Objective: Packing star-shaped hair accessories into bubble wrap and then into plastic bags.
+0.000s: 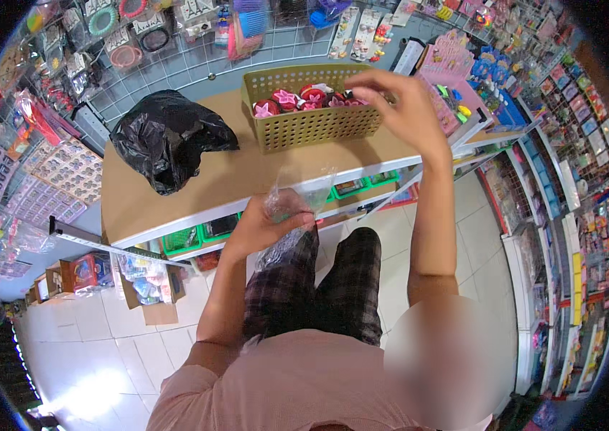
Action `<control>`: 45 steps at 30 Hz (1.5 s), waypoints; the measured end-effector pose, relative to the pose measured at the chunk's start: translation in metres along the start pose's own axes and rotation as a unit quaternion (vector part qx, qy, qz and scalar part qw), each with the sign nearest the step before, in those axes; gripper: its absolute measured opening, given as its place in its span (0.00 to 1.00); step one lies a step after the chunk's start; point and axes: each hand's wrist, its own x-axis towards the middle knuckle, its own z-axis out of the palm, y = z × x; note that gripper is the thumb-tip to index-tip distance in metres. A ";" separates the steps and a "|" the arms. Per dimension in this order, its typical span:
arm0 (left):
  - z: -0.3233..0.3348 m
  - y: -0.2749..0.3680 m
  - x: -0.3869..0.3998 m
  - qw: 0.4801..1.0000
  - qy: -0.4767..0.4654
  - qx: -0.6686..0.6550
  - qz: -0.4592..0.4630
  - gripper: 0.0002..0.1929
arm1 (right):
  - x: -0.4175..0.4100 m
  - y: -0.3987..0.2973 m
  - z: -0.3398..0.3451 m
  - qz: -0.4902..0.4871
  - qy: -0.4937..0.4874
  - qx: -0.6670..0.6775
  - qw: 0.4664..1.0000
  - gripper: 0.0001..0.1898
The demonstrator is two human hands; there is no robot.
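Observation:
My left hand [277, 221] pinches a clear plastic bag [315, 186] in front of the shelf edge, above my knees. Part of the bag hangs crumpled below the palm. My right hand [399, 105] reaches over the right end of an olive perforated plastic basket [320, 129], thumb and fingers apart; whether the fingertips touch anything is unclear. Inside the basket lie several dark red items with pink flower-shaped pieces [285, 98], their exact kind hard to tell. A black plastic bag [167, 137] sits crumpled on the brown shelf top [229, 178], left of the basket.
Hair ties and combs [248, 29] hang on a wire grid behind the shelf. Right of the basket stands a pink display box [444, 91]. Green baskets [183, 240] fill the lower tier. Stocked racks [563, 253] line the right side, and boxes [89, 269] rest at lower left.

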 end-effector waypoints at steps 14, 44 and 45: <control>-0.050 0.010 -0.009 0.993 0.069 0.091 -0.002 0.04 | 0.088 0.096 0.055 0.041 -0.381 -0.111 0.917 0.18; 0.045 0.045 -0.040 0.984 0.110 0.143 0.007 0.08 | -0.062 -0.102 -0.031 -0.150 -0.018 0.065 0.986 0.25; 0.046 0.045 -0.040 0.985 0.108 0.134 0.017 0.08 | -0.062 -0.103 -0.031 -0.169 -0.020 0.063 0.983 0.25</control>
